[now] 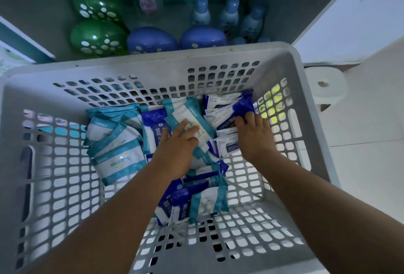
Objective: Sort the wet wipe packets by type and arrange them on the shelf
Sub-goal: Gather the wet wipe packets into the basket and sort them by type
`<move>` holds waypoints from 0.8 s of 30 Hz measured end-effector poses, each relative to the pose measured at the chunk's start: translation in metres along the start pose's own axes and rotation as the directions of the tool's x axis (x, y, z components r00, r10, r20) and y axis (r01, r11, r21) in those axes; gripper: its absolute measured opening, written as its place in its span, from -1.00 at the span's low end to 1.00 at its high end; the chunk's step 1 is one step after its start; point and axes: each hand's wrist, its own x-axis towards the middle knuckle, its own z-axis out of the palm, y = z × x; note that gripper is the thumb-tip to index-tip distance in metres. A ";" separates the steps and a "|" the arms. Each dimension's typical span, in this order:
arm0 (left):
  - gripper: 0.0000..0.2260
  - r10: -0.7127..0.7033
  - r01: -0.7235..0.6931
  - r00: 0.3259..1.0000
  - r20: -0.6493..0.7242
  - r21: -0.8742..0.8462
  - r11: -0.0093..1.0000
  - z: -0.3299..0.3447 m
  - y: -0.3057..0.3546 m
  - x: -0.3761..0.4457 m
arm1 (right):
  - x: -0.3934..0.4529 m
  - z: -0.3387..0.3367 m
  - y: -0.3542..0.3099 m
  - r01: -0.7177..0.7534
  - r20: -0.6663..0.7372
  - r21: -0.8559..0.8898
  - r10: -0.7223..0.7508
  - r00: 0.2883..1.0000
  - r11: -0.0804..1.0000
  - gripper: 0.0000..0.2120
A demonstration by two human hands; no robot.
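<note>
I see both hands in the basket (301, 98); left hand (178, 149) pinches a teal packet (192, 118) mid-basket; right hand (254, 135) curls on a blue packet (241, 104) near the far right corner.

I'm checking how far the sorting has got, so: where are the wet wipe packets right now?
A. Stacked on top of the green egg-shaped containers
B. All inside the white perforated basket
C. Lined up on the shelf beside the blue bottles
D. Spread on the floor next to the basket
B: the teal-edged packets and dark blue packets all lie in the white basket, with both hands reaching in among them; none sits on the shelf.
</note>
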 end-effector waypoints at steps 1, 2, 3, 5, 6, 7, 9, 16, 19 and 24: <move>-0.59 0.010 -0.011 1.000 -0.018 -0.032 0.999 0.002 -0.001 0.000 | -0.001 0.001 -0.002 -0.024 0.003 -0.010 0.024 1.000 1.000 -0.39; -0.58 0.014 -0.018 0.999 -0.052 -0.079 0.997 0.003 -0.001 -0.001 | -0.003 0.002 -0.005 -0.028 0.010 -0.011 0.028 1.000 1.000 -0.35; -0.56 -0.003 -0.014 0.994 -0.112 -0.149 0.989 0.004 0.000 -0.001 | -0.004 0.002 -0.008 -0.020 0.014 0.014 0.020 1.000 1.000 -0.29; -0.50 -0.144 0.049 0.952 -0.271 -0.331 0.942 0.004 0.004 -0.003 | -0.003 -0.004 -0.019 0.012 -0.010 0.173 -0.011 1.000 0.985 -0.24; -0.45 -0.259 0.103 0.911 -0.320 -0.431 0.896 0.004 0.006 -0.002 | -0.001 -0.007 -0.026 0.050 -0.038 0.265 -0.042 0.998 0.963 -0.26; -0.39 -0.371 0.157 0.869 -0.328 -0.527 0.835 0.004 0.007 -0.001 | 0.002 -0.010 -0.033 0.096 -0.060 0.330 -0.081 0.995 0.939 -0.28; -0.30 -0.510 0.215 0.821 -0.256 -0.689 0.692 0.000 0.008 0.003 | 0.011 -0.012 -0.047 0.149 -0.026 0.403 -0.152 0.988 0.903 -0.30; -0.48 -0.658 0.276 0.753 0.026 -0.920 0.279 0.005 -0.004 0.019 | 0.032 -0.005 -0.067 -0.039 0.132 0.562 -0.043 0.990 0.826 -0.69; -0.42 -0.659 0.283 0.750 0.055 -0.927 0.245 0.003 -0.010 0.018 | 0.035 -0.010 -0.067 -0.091 0.101 0.644 0.033 0.994 0.759 -0.70; -0.45 -0.654 0.258 0.753 0.073 -0.947 0.192 -0.002 -0.008 0.016 | 0.042 -0.010 -0.075 -0.223 0.184 0.741 0.129 0.975 0.633 -0.77</move>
